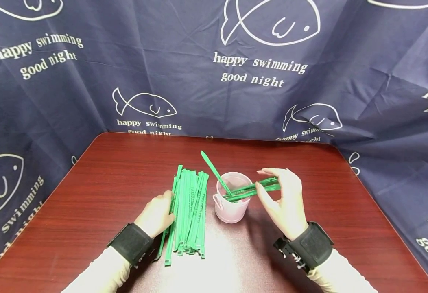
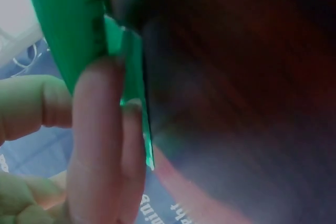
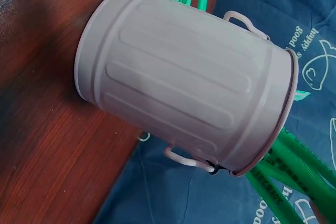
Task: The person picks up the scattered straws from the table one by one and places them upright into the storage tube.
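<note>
My left hand (image 1: 157, 215) is at the left edge of a pile of long, thin green stick packets (image 1: 189, 211) with dark print. In the left wrist view its fingertips lie against a green packet (image 2: 68, 19), pinching at the pile's edge. My right hand (image 1: 285, 203) pinches a few green packets (image 1: 267, 187) by their ends, to the right of a small pale pink bucket (image 1: 231, 213). Their other ends reach over the bucket's rim into its mouth. One more packet (image 1: 214, 171) stands tilted in the bucket, leaning left.
The reddish-brown wooden table (image 1: 133, 162) carries the pile and the bucket side by side. The bucket has small side handles (image 3: 186, 160). Behind and at both sides hangs a dark blue curtain (image 1: 184, 49) with white fish prints.
</note>
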A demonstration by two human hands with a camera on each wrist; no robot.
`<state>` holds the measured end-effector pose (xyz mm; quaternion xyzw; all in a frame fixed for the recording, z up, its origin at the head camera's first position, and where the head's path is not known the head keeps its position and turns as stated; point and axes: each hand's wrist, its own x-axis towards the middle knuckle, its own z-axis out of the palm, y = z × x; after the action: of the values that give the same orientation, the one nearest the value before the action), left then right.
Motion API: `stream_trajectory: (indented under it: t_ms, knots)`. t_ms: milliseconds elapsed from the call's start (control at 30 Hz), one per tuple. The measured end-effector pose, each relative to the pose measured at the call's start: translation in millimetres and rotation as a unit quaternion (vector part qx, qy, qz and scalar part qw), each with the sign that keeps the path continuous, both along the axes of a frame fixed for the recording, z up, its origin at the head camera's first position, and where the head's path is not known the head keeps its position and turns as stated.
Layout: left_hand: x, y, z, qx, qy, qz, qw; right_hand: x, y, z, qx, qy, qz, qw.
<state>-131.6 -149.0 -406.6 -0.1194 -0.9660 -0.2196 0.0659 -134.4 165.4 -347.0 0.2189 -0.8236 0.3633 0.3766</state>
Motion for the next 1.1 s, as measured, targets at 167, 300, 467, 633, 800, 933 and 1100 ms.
stream_trajectory:
  t_ms: [167,300,467,633,800,933,1100]
  knots:
    - [1.5,0.4,1.6,0.018,0.013,0.000,0.9998,-0.2,-0.4,0.3,-0.021,0.010,0.009,1.000]
    - [4.1,3.3,2.3,0.017,0.059,-0.004,0.9981,1.7,-1.6,1.1,-0.054,0.001,0.006,0.999]
    - [6.4,8.6,5.6,0.008,0.125,-0.014,0.9920,5.2,-3.1,3.5,-0.082,-0.010,-0.006,0.997]
    - [10.2,14.8,15.3,0.001,0.159,-0.015,0.9872,7.8,-4.3,5.5,-0.093,-0.008,0.001,0.996]
    - [12.9,20.0,20.5,0.020,0.179,-0.028,0.9832,8.7,-5.9,5.3,-0.097,0.015,0.017,0.995]
    - [15.5,23.9,24.0,0.046,0.202,-0.042,0.9774,9.4,-6.6,4.2,-0.094,0.024,0.022,0.995]
    - [20.5,29.8,31.3,0.056,0.240,-0.085,0.9654,12.5,-11.4,6.9,-0.075,0.088,0.029,0.993]
